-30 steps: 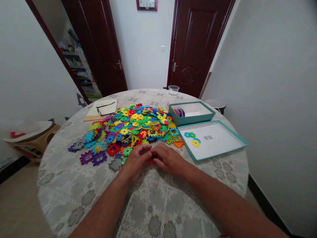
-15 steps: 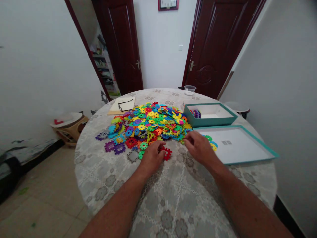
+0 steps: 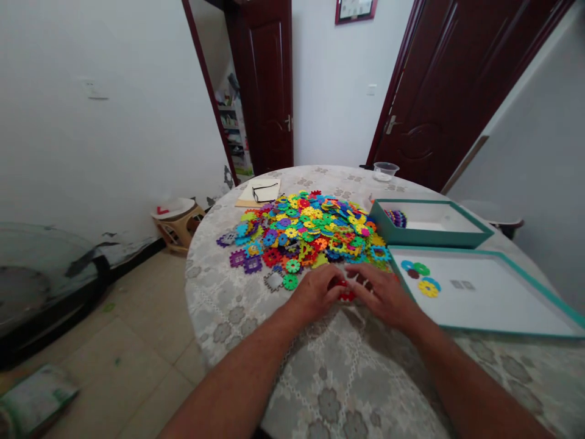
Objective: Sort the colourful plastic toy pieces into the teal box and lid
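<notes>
Between my two hands is a red toothed plastic piece (image 3: 346,295), low over the near edge of the pile. My left hand (image 3: 317,291) grips it from the left, thumb and fingers closed. From the other side my right hand (image 3: 382,297) meets it with bent fingers; its fingertips press at the red piece, and whether a second small piece is between them is hidden. Just beyond spreads a heap of colourful notched discs and toothed squares (image 3: 311,227). A green disc (image 3: 290,281) and a grey toothed frame (image 3: 274,280) lie left of my left hand.
A teal-rimmed white lid (image 3: 493,292) at right carries several discs (image 3: 428,288). Behind it stands a teal box (image 3: 429,238) with a row of coloured pieces (image 3: 395,218). Glasses (image 3: 265,194) rest on paper at the back left; a clear plastic bowl (image 3: 386,169) is at the far edge.
My right hand has left the pile's edge and come in beside my left hand at the red piece. The view has swung left, shifting the table rightward in the picture.
</notes>
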Action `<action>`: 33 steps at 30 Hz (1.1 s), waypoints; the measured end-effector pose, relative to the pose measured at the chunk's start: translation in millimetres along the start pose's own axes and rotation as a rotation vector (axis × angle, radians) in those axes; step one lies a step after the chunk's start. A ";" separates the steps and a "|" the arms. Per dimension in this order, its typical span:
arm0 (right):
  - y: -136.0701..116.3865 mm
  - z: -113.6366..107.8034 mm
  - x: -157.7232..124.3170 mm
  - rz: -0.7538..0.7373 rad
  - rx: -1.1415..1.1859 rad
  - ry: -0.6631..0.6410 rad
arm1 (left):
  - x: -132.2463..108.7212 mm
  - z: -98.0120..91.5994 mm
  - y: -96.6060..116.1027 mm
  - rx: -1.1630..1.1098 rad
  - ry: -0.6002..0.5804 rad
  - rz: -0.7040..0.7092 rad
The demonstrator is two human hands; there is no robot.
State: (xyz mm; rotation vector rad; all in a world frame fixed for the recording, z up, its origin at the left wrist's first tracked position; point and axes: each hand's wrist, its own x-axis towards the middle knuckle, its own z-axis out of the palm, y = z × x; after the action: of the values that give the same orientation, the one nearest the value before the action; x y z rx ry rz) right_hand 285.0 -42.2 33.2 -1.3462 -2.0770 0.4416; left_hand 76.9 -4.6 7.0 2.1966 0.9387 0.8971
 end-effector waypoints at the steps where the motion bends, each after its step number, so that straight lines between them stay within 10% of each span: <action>1: -6.5 6.6 -0.4 -0.019 0.060 -0.067 | -0.5 -0.3 -0.1 0.020 -0.002 0.003; 14: 12.3 32.5 0.1 0.061 0.119 -0.105 | -18.2 -75.4 0.4 0.488 0.139 -0.197; 18: 6.9 31.8 0.0 0.072 0.116 -0.134 | -41.3 -99.2 -12.2 0.600 -0.025 -0.327; 33: 4.5 29.4 -0.5 0.044 0.094 -0.150 | -29.9 -77.2 -34.3 0.686 -0.128 -0.257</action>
State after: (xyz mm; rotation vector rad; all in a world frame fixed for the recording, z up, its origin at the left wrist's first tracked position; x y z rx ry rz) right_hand 269.0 -39.2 8.3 -1.3410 -2.1216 0.6696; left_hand -10.7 10.9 18.7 2.5490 1.5931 0.3259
